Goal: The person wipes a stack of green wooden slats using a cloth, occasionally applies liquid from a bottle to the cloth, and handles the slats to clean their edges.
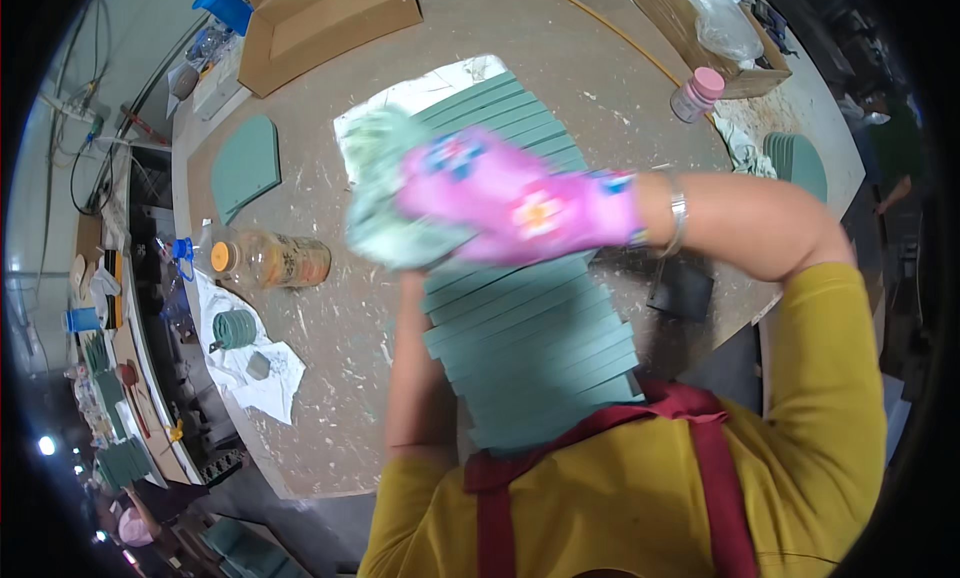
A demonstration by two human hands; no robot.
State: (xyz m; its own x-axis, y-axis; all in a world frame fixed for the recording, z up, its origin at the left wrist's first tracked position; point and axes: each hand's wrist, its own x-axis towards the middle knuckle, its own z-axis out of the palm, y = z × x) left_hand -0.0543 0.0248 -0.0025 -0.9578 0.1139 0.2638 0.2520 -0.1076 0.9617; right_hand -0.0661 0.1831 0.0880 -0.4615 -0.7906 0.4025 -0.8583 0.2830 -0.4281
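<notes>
My right hand (500,193), in a pink glove with flowers, reaches across from the right. Its fingers are wrapped in or round a crumpled pale green cloth (385,193); both are smeared by motion. My left forearm (412,348) comes up from the lower edge, and its hand is hidden behind the cloth and the glove. Below them lies a long row of overlapping flat green pieces (535,348), running from near my body to the far side. A white sheet (470,75) shows under the row's far end.
At left stand a jar with an orange lid (300,260) and a single green panel (245,163). A white cloth (280,378) bears a green coil (235,328). An open cardboard box (335,28) is at the back. A pink-capped bottle (692,100) and stacked green pieces (795,163) stand right.
</notes>
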